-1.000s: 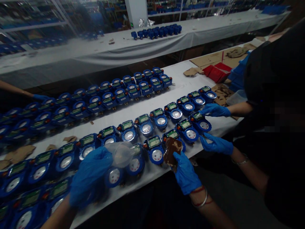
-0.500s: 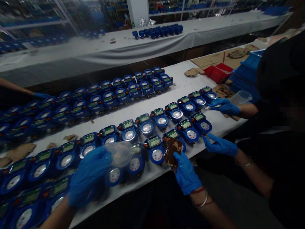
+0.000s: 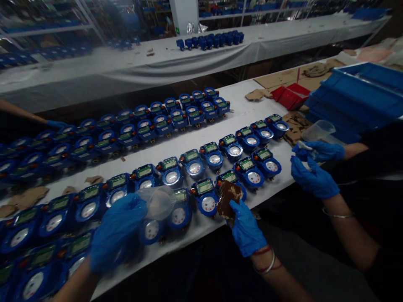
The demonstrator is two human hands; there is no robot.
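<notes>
My left hand (image 3: 118, 233), in a blue glove, grips a clear plastic cup (image 3: 158, 203) held over the near row of blue water meters (image 3: 205, 195). My right hand (image 3: 244, 228), also gloved, pinches a dark brown piece of card or pad (image 3: 227, 198) against a meter at the table's front edge. The meters have round dials and green displays and lie in two double rows on the white cloth-covered table (image 3: 182, 144).
A co-worker's two gloved hands (image 3: 315, 167) are at the right end, close together by a clear cup (image 3: 317, 130). Blue crates (image 3: 359, 96), a red box (image 3: 289, 95) and cardboard scraps (image 3: 25, 197) lie around. Another person's hand (image 3: 55, 124) reaches in far left.
The co-worker at the right has drawn both hands back off the meters and brought them together near the clear cup; their head has left the view. My hands have barely moved.
</notes>
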